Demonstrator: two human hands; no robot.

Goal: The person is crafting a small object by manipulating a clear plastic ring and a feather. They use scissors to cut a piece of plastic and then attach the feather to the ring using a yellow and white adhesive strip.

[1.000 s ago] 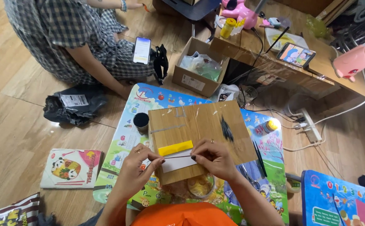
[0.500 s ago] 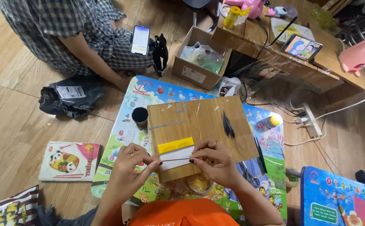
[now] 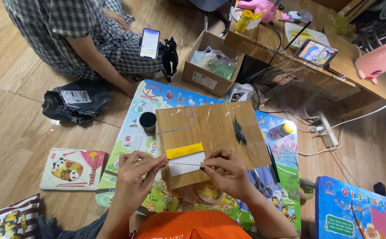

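Over the near edge of the wooden board (image 3: 210,128), the left hand (image 3: 135,170) and right hand (image 3: 226,170) each pinch one end of a thin dark strand (image 3: 185,164) — pulled taut above the white card (image 3: 186,164), probably to keep it straight. Beyond lies the yellow strip (image 3: 184,150) (touching the card); further, a dark tuft (image 3: 239,132).

Your one camera sits on your head, looking steeply down and forward. It is close to the square wooden board (image 3: 208,137) before you, with the wooden floor (image 3: 16,119) beyond.
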